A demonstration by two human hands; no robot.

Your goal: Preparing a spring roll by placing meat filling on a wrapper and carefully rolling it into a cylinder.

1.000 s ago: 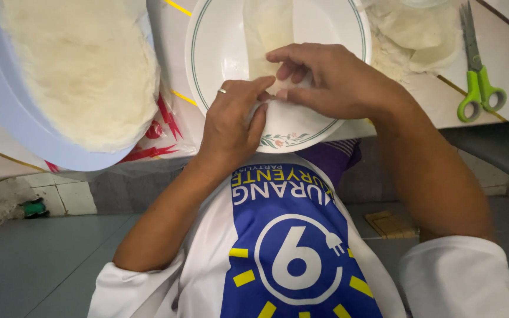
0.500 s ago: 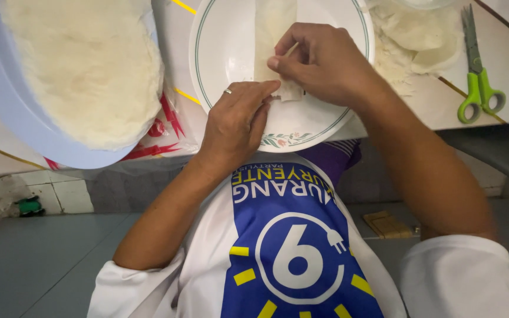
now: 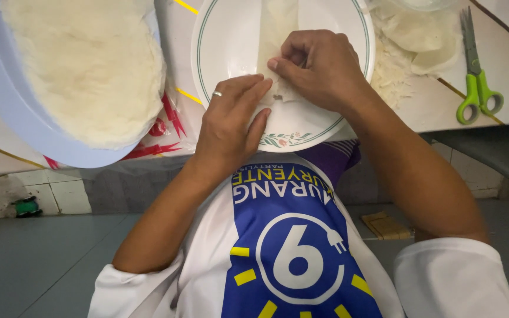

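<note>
While both hands work at its near end, one thin pale wrapper (image 3: 275, 29) lies on the white plate (image 3: 225, 41), its sides already folded into a narrow strip; rolling up, by judgement, is not yet done. Left hand (image 3: 231, 126): fingers nearly flat, pressing the wrapper's near end, ring on one finger. Right hand (image 3: 319, 68): curled, fingertips pinching the wrapper's near edge. Alongside: blue tray (image 3: 7, 112) stacked with more wrappers (image 3: 83, 65); green-handled scissors (image 3: 475, 76); wrapper scraps (image 3: 419, 41) beside the plate
</note>
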